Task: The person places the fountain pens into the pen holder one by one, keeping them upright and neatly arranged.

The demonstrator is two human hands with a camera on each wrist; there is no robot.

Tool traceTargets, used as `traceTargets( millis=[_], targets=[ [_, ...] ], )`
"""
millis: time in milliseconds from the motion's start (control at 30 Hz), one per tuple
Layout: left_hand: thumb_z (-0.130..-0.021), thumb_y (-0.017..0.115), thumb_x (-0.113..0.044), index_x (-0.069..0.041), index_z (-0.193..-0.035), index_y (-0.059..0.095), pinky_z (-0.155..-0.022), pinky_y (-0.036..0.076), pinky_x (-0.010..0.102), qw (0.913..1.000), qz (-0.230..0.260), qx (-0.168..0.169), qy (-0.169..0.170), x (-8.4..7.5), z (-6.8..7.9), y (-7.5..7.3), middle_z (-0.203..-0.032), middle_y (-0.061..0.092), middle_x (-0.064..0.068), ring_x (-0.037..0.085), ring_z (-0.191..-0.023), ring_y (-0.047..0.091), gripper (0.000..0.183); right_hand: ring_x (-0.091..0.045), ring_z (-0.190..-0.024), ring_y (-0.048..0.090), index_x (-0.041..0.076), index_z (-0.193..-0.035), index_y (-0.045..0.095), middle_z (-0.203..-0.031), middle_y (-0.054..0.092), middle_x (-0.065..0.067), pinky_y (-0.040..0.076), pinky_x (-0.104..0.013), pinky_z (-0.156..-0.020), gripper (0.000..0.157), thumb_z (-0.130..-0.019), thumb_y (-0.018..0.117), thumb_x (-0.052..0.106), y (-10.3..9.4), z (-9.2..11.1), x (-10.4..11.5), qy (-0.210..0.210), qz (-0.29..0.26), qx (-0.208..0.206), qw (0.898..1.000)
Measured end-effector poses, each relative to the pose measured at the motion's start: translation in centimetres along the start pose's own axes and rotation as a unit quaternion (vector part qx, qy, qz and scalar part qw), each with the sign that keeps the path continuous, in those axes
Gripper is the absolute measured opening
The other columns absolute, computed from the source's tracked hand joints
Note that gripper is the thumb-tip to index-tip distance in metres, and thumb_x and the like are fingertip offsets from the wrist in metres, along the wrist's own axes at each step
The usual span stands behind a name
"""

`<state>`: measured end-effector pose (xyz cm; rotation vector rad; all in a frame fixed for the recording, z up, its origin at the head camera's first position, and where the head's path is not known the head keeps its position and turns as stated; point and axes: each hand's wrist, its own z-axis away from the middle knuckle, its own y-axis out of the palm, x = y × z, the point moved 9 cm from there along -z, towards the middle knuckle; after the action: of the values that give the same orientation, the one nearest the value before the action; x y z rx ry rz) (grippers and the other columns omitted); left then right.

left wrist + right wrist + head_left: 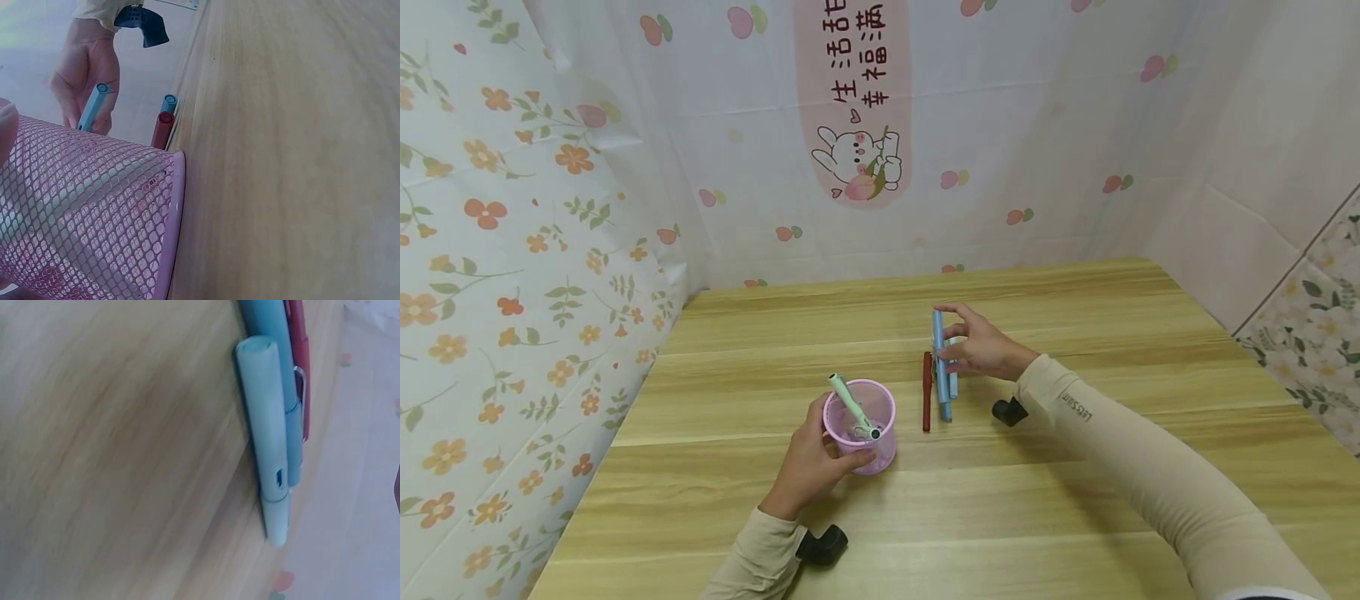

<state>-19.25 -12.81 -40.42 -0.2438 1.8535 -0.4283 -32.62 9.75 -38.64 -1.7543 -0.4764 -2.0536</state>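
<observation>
My left hand (808, 467) grips a pink mesh pen cup (883, 450) by its side, fingers and thumb around the wall. A light green pen (850, 404) leans inside it, its upper end above the rim. Beyond and to the right, my right hand (985, 343) pinches a blue pen (940, 358), which the left wrist view shows raised off the table. Under and beside that hand lie a red pen (927, 404), another blue pen (269, 337) and a light blue pen (265, 412), side by side. My right fingers are mostly out of the right wrist view.
Everything stands on a wood-grain table (737, 500). A printed cloth (970, 108) hangs behind its far edge, and a floral cloth (535, 333) borders the left side. Black camera mounts (822, 546) sit at both wrists.
</observation>
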Motion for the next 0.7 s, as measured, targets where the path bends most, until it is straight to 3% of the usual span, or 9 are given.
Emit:
traceTargets(
  millis=[700],
  targets=[
    [-0.068, 0.089, -0.011, 0.000, -0.137, 0.038, -0.092, 0.052, 0.050, 0.9999, 0.001, -0.003, 0.010, -0.2, 0.0, -0.1, -0.122, 0.058, 0.018, 0.037, -0.113, 0.058, 0.086, -0.022, -0.085, 0.063, 0.012, -0.151, 0.018, -0.110, 0.042, -0.017, 0.057, -0.046, -0.082, 0.078, -0.088, 0.056, -0.015, 2.9, 0.6, 2.1, -0.053, -0.023, 0.012, 0.998]
  ],
)
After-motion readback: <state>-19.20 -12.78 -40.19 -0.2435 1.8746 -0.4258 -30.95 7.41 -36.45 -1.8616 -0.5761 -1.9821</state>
